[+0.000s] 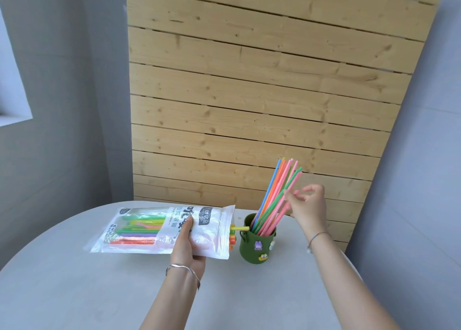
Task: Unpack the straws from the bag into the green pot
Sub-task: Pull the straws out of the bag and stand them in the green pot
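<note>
Table (74,292): one, round and grey, cut off at our near edge.
Left hand (185,247): one, gripping the bag, thumb on top, fingers hidden beneath.
Bag (212,230): one, held flat, mouth toward the pot. One yellow straw (240,228) pokes out; the rest are too packed to count.
Pot (257,247): one, green, standing beside the bag's mouth.
Right hand (309,207): one, fingertips bunched at a pink straw; we cannot tell whether it grips.
Straws in pot (274,200): roughly a dozen, leaning right; overlaps blur our count.
</note>
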Available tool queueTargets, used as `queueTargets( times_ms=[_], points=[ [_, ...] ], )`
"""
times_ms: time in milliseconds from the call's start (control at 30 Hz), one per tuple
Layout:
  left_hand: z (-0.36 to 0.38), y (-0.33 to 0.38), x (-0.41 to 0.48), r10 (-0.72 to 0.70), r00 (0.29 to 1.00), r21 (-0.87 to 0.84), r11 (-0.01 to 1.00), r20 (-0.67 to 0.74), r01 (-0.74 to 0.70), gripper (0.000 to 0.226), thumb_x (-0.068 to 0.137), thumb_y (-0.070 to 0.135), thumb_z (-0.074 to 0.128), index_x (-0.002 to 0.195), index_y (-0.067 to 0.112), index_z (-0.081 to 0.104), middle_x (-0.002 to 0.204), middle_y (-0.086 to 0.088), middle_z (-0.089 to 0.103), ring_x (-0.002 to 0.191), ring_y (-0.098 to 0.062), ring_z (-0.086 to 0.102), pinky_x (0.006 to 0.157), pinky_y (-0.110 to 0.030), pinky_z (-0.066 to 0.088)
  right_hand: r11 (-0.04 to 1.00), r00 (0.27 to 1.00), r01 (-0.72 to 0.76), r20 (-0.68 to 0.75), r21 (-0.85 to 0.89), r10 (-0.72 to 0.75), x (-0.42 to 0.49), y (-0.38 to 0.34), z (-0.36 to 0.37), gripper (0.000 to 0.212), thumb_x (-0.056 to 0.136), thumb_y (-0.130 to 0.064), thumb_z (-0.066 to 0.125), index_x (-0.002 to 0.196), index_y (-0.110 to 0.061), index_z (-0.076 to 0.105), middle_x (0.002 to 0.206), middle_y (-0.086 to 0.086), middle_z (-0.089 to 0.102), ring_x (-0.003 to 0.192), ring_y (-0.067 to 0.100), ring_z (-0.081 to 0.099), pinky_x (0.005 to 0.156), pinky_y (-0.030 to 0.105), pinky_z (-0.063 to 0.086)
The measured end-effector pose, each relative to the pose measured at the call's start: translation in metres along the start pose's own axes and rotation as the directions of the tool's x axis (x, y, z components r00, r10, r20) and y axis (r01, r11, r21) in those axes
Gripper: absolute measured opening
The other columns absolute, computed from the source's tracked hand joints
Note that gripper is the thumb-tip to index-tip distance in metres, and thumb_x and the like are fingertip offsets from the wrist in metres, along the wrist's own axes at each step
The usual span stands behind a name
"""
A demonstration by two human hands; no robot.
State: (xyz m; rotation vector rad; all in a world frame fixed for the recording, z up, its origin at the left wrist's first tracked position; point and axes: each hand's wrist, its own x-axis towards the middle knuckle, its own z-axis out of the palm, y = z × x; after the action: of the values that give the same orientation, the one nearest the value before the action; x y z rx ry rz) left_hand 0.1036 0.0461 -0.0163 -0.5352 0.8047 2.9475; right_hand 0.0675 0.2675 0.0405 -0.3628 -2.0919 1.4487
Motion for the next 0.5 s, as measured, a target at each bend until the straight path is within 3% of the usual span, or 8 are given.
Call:
queueTargets(
  times_ms=[100,200,333,433,500],
  points=[
    [0.000,-0.002,-0.001,0.022,1.000,0.010,1.000,0.000,-0.022,0.044,0.092,0.024,0.059,0.134,0.012,0.054,0.127,-0.009,0.063,0.113,-0.028,0.060,0.101,-0.049,0.044,0.983,0.998,-0.051,-0.027,0.177,0.056,-0.034,0.002,0.006,0.021,0.086,-0.016,0.062,0.081,-0.017,0.042,0.074,0.009,0.066,0.042,0.000,0.058,0.056,0.033,0.049],
    [-0.001,-0.004,-0.004,0.013,1.000,0.009,1.000,-0.016,-0.013,0.046,0.090,0.025,0.061,0.134,0.012,0.054,0.127,-0.009,0.063,0.115,-0.027,0.060,0.099,-0.046,0.046,0.964,0.986,-0.100,0.155,0.247,0.063,-0.074,0.000,0.021,0.020,0.094,-0.027,0.051,0.082,-0.011,0.054,0.067,0.004,0.061,0.043,0.007,0.053,0.045,0.025,0.044],
    [-0.002,-0.007,-0.006,0.000,1.000,0.031,1.000,-0.028,0.001,0.035,0.091,0.026,0.059,0.124,0.014,0.058,0.106,-0.003,0.066,0.089,-0.018,0.063,0.080,-0.033,0.051,0.994,0.926,-0.023,0.376,0.105,-0.018,-0.112,-0.003,0.045,0.036,0.093,-0.047,0.045,0.082,-0.013,0.054,0.061,-0.002,0.049,0.055,0.012,0.047,0.055,0.026,0.039],
    [-0.003,-0.008,-0.006,-0.002,1.000,0.036,0.999,-0.018,0.003,0.029,0.092,0.028,0.058,0.118,0.014,0.059,0.105,-0.005,0.066,0.087,-0.018,0.062,0.086,-0.033,0.050,0.992,0.923,0.123,0.362,0.032,-0.126,-0.124,-0.001,0.052,0.021,0.092,-0.037,0.051,0.082,-0.018,0.052,0.061,-0.008,0.050,0.056,0.005,0.046,0.058,0.022,0.038],
    [-0.003,-0.007,-0.007,-0.014,1.000,0.029,0.999,-0.016,0.014,0.023,0.093,0.028,0.056,0.111,0.013,0.060,0.096,-0.004,0.068,0.086,-0.018,0.063,0.082,-0.034,0.050,0.987,0.929,0.132,0.337,0.089,-0.155,-0.127,-0.002,0.052,0.018,0.093,-0.032,0.051,0.083,-0.018,0.054,0.064,-0.008,0.052,0.059,0.003,0.047,0.058,0.018,0.039]
  ],
)
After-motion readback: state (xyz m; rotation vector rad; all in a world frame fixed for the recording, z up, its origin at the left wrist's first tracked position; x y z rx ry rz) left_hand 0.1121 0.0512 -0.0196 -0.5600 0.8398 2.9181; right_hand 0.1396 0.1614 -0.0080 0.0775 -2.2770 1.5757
